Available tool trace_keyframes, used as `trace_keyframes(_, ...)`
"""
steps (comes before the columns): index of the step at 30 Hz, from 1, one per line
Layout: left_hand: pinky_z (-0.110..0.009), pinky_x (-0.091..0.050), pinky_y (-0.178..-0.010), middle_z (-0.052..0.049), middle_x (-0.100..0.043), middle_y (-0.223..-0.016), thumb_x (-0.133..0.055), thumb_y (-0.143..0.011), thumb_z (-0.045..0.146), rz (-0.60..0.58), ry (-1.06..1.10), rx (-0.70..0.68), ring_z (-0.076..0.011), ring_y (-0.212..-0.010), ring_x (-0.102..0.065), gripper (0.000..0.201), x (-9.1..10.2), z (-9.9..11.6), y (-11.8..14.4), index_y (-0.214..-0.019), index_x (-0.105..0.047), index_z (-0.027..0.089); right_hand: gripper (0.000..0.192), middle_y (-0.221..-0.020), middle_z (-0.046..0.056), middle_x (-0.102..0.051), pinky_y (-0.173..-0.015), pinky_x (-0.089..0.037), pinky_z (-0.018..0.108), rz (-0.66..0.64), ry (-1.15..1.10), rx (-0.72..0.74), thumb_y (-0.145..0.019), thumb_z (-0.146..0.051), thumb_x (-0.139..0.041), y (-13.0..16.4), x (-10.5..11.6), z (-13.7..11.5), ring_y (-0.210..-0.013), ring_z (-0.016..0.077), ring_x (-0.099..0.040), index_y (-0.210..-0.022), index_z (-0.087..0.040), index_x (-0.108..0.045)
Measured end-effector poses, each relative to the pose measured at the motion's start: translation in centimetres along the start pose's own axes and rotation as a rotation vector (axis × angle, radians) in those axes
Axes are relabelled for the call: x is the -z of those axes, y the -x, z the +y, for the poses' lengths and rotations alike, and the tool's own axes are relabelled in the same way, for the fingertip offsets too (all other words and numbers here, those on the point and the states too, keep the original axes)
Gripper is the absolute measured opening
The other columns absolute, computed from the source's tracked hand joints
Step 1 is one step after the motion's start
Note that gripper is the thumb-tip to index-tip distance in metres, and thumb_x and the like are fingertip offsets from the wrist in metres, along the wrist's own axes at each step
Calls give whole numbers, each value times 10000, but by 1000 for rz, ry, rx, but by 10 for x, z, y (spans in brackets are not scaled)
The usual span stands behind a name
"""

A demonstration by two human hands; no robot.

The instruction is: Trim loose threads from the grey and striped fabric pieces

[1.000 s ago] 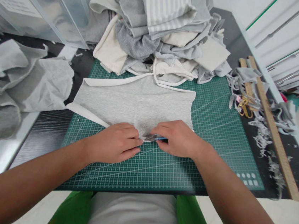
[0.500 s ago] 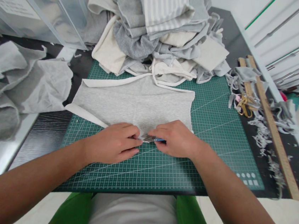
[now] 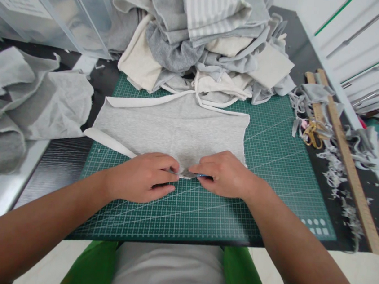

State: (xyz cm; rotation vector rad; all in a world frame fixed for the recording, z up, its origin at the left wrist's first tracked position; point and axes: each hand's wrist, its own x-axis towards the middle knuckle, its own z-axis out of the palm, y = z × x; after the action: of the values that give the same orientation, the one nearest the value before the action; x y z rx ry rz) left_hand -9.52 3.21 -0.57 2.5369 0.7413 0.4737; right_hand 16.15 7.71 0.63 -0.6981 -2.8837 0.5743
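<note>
Pinching the near edge of the grey cloth [image 3: 173, 129] at mid-frame on the green mat [image 3: 274, 169], the left hand [image 3: 140, 177] meets the right hand [image 3: 225, 175], closed on a small blue-handled tool [image 3: 202, 176].

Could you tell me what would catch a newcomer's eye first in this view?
Probably the two hands meeting at the near edge of a grey fabric piece on the green cutting mat: the left hand pins it, the right hand holds a small blue-handled tool. Behind rises a heap of folded fabrics.
</note>
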Motion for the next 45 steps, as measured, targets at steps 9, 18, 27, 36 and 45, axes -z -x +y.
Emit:
trace_keyframes(9,-333,-504,-831,-80,-626,-1049,-539,-903,264,1,14,19,-171,-915,-595,191,0,1,0,-990,-671,157,300,-779,-21,-698,-580,-302,248,-9,19,29,-847,-191,-540,1,0,-1,-649,118,-572,-1093,-264,-697)
trace_keyframes(18,-327,-507,-828,-81,-626,-1043,-543,-896,254,8,10,14,-171,-915,-598,178,0,0,-2,-969,-676,161,283,-799,-15,-698,-610,-343,244,-24,-45,34,-847,-175,-537,-1,3,-3,-681,120,-588,-1062,-235,-710)
trace_keyframes(27,-318,-501,-818,-85,-619,-1060,-549,-894,249,13,12,5,-164,-902,-593,188,0,0,-1,-996,-669,148,304,-802,-9,-687,-613,-344,235,4,-79,11,-835,-181,-548,-1,-2,-1,-675,114,-565,-1093,-231,-702)
trace_keyframes(36,-330,-498,-827,-86,-609,-1083,-545,-895,262,-1,7,3,-171,-922,-590,190,1,0,-1,-996,-671,162,305,-804,-7,-690,-599,-332,239,19,-48,20,-842,-185,-541,-1,-3,-3,-668,115,-561,-1102,-228,-694)
trace_keyframes(45,-315,-498,-798,-84,-611,-1071,-544,-892,264,-6,6,3,-163,-893,-583,188,2,1,-1,-1002,-667,174,279,-789,-11,-693,-582,-309,251,-14,3,48,-859,-191,-527,-2,1,-6,-653,120,-566,-1075,-235,-698)
